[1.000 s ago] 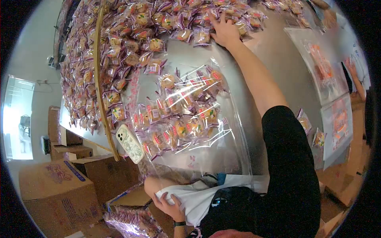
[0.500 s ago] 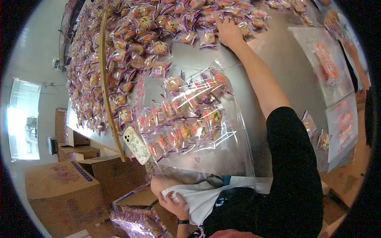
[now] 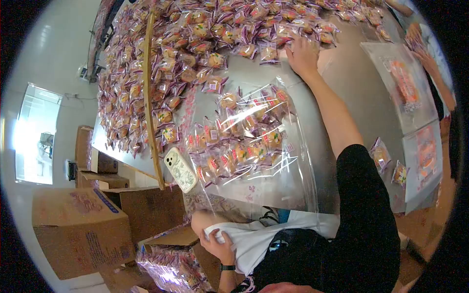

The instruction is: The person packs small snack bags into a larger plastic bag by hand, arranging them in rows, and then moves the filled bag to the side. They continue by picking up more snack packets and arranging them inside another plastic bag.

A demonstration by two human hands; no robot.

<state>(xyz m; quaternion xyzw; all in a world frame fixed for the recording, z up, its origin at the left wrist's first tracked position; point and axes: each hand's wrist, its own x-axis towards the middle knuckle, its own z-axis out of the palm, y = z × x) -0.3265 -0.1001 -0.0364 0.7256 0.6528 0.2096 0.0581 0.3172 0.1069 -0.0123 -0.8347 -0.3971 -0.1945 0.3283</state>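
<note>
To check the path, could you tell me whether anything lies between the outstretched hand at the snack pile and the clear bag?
Nothing visible does. The right hand lies open on the edge of the wrapped snacks, and only bare table separates it from the clear bag. The left hand grips white cloth.

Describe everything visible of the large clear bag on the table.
The clear bag is thin, glossy, crinkled film with red print, lying flat on the metal table. Rows of wrapped pastries fill its far part; its near part looks empty. A phone lies at its left edge. The left hand grips white cloth beyond its near end.
</note>
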